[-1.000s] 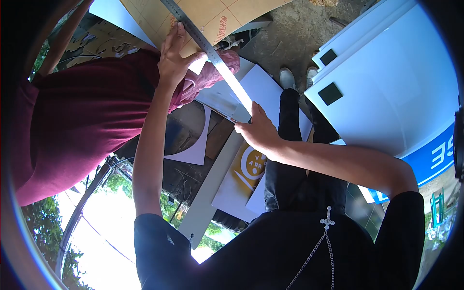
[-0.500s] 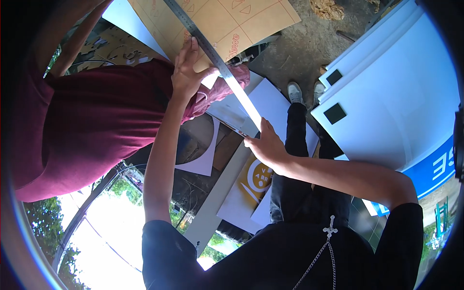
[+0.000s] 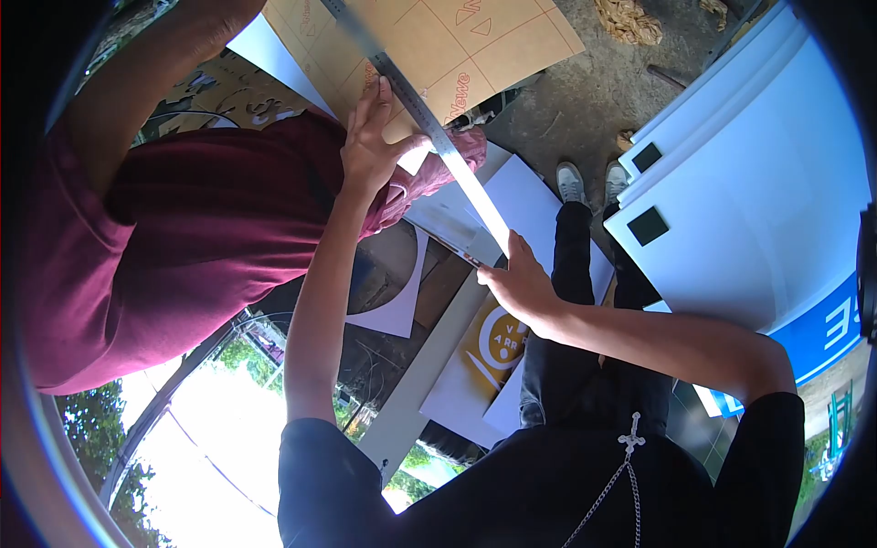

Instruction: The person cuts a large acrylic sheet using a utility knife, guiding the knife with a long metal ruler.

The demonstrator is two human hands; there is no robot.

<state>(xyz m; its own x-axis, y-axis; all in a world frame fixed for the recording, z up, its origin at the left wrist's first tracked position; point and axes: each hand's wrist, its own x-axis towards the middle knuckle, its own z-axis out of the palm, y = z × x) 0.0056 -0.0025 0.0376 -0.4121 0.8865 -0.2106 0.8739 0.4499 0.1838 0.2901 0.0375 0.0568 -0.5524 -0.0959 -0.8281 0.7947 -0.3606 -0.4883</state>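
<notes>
A long steel ruler (image 3: 475,194) slants across a sheet covered in brown printed paper (image 3: 402,46) and runs past its edge toward me. My left hand (image 3: 370,142) lies on the sheet's near edge, fingers stretched out beside the ruler, with the thumb spread out to the ruler's edge. At the ruler's near end, my right hand (image 3: 523,288) is closed around it. A thin object with a reddish part shows just by the right fingertips; I cannot make out whether the hand touches it. The ruler's far end is blurred and runs out of view.
A co-worker in a maroon shirt (image 3: 210,228) leans in close on the left, an arm reaching to the sheet. White panels with black squares (image 3: 749,183) stand at right. Below lie white sheets and a yellow-and-white printed sign (image 3: 498,342). Crumpled brown paper (image 3: 628,20) is on the floor.
The whole view has shifted slightly, with things now a little further right. The co-worker's arm has come further into view at top left. Both my hands keep their places on the ruler and sheet.
</notes>
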